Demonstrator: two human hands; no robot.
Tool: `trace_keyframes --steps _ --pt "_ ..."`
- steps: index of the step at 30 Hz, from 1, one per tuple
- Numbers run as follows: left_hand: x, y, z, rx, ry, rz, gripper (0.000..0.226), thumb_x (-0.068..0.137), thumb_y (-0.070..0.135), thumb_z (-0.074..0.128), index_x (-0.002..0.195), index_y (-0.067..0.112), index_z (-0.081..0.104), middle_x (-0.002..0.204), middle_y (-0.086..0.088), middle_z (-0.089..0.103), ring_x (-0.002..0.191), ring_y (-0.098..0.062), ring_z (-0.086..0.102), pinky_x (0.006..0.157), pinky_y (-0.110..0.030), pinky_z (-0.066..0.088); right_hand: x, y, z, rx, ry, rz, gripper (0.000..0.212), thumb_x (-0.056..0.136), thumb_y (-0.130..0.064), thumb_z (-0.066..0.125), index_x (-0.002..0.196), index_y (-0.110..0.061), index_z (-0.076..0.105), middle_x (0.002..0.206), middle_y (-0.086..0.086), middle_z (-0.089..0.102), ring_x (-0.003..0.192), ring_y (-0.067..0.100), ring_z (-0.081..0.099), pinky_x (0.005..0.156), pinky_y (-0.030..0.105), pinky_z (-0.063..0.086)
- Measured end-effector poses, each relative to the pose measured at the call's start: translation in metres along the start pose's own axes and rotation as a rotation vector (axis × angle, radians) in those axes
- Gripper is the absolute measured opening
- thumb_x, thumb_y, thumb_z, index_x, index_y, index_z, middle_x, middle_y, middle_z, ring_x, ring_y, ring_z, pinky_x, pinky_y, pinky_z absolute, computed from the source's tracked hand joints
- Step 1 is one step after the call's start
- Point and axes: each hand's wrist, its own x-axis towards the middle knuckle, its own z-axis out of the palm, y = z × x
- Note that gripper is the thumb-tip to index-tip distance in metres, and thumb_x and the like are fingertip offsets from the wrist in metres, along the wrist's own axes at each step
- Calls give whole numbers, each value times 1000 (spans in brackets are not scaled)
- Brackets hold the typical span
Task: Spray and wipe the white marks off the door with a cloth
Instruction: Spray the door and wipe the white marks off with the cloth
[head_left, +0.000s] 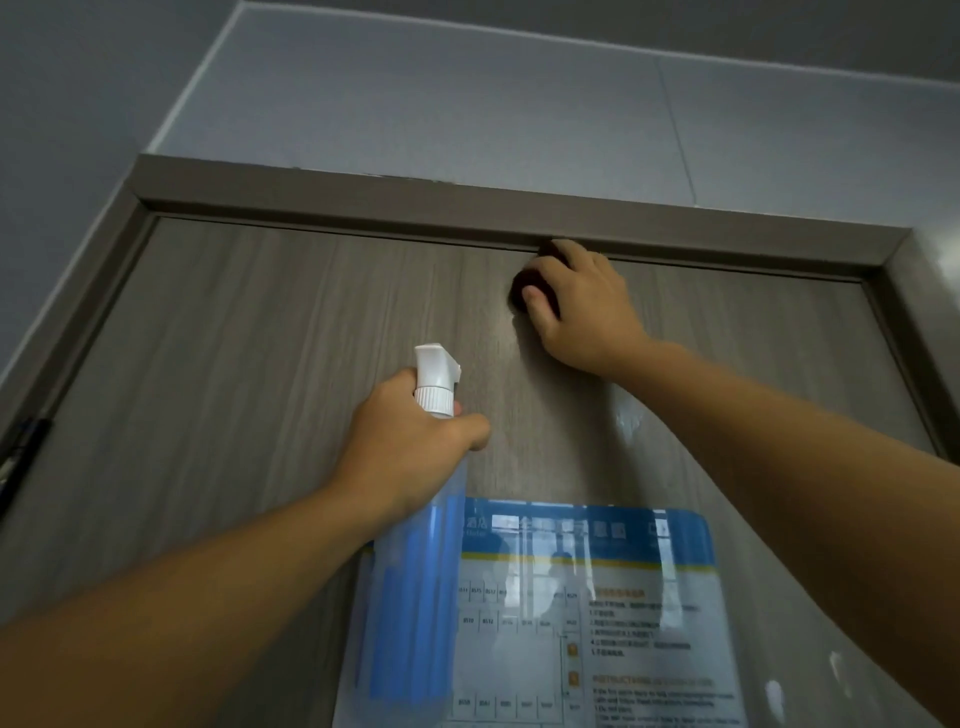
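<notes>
The grey-brown wood-grain door (270, 332) fills the view, seen from below. My right hand (582, 306) presses a dark cloth (522, 291) against the door just under the top of the frame; most of the cloth is hidden under my fingers. My left hand (410, 441) grips the neck of a clear spray bottle (415, 587) with a white nozzle (436, 371), held upright near the door's middle. A whitish smear (628, 421) shows on the door below my right wrist.
The door frame (363, 200) runs across the top, with a pale wall (467, 104) above it. A blue and white laminated floor-plan notice (597, 613) is fixed to the door below my hands. A dark hinge (23, 447) sits at the left edge.
</notes>
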Motion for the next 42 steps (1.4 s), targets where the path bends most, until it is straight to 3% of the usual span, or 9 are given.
trace_keyframes --steps 5,9,11,16,19,22,30,38,42 --pt "0 0 0 4 16 -2 22 72 17 82 80 17 61 67 6 59 55 -8 51 50 -25 41 -61 -5 -18 34 -203 -368 46 99 -48 45 136 -25 60 154 6 44 137 25 44 112 43 39" --pt "-1 0 -1 -13 3 13 25 73 16 81 76 22 58 63 7 57 50 -4 49 46 -20 39 -88 11 -32 1 -294 -541 43 99 -46 50 134 -26 62 152 6 45 135 21 45 110 34 39" --pt "-1 -1 -1 -15 2 8 24 72 16 81 77 21 58 65 6 58 54 -7 52 49 -22 41 -76 19 -34 -43 -279 -514 44 98 -48 48 134 -25 62 150 8 47 133 23 48 109 37 42" --pt "0 0 0 -4 7 14 23 72 15 81 80 17 60 68 3 60 57 -9 53 50 -24 43 -23 23 -18 -71 -136 -208 56 96 -55 38 132 -20 62 146 11 51 128 35 52 106 51 46" --pt "0 -1 0 -16 7 12 21 74 14 81 82 14 62 69 2 60 60 -12 54 53 -27 44 4 8 -6 -54 -35 -39 50 98 -48 46 133 -16 61 143 14 52 124 40 52 102 50 47" --pt "2 -2 0 -25 5 6 19 75 13 81 82 13 64 69 1 61 63 -15 56 57 -32 47 17 -9 1 -19 2 63 46 101 -45 50 137 -18 58 148 12 49 131 37 47 107 49 43" --pt "1 -2 -2 -67 5 -12 19 78 13 81 78 14 62 68 0 59 63 -15 55 58 -31 44 -60 -27 -9 56 -166 -272 48 94 -51 49 132 -28 64 150 7 48 133 29 46 108 47 41" --pt "2 -5 -4 -115 -22 -12 23 78 11 79 72 17 58 62 4 55 59 -11 52 54 -27 42 -119 -28 -24 12 -369 -564 40 94 -43 58 129 -28 68 154 2 46 138 20 45 110 39 43" --pt "3 -7 -4 -115 -22 -3 19 77 13 80 76 16 61 65 3 57 61 -11 53 54 -27 42 -91 -21 -24 -27 -328 -505 42 95 -45 55 131 -26 67 153 6 48 137 24 47 111 43 44"
